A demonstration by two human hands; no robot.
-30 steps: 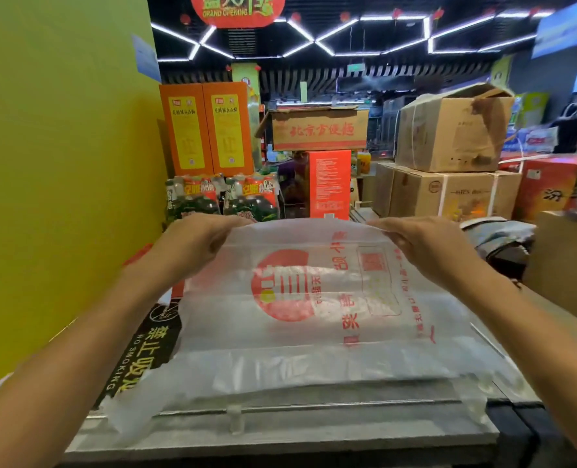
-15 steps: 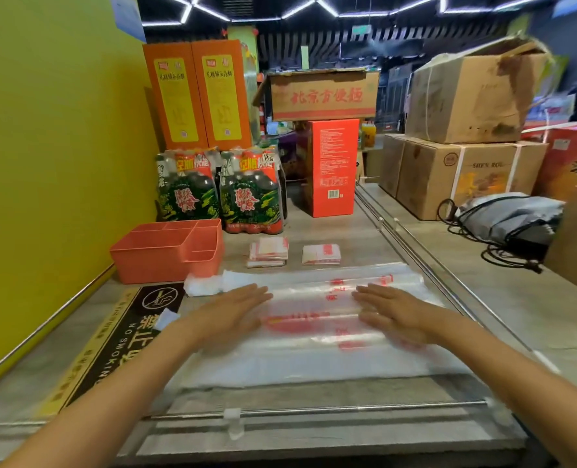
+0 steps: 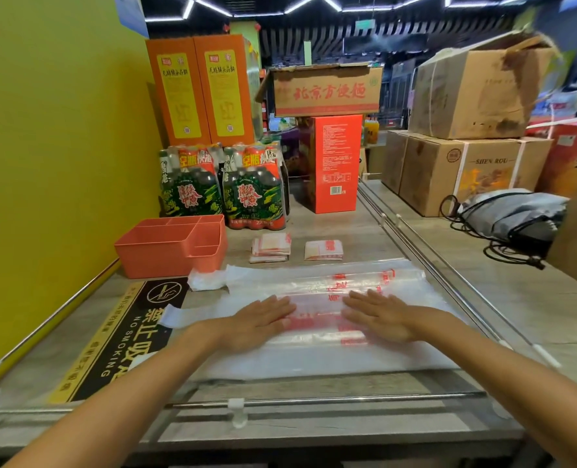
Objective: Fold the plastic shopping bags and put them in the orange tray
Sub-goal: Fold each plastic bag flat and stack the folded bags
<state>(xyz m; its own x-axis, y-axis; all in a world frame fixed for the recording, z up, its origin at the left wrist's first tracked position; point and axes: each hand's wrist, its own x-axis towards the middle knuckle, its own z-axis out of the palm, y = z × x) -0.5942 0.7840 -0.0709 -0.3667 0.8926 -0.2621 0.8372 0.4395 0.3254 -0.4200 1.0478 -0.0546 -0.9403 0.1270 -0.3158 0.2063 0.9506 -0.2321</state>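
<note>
Orange plastic, the divided tray (image 3: 165, 256) sits at the left against the yellow wall, and just right of it the clear shopping bag (image 3: 317, 319) with red print lies folded lengthwise on the grey counter, no longer held up as a second ago. The left hand (image 3: 256, 320) presses it flat with straight fingers. The right hand (image 3: 380, 315) does likewise, both staying put since half a second back; beyond lie two small folded bags (image 3: 297, 249).
</note>
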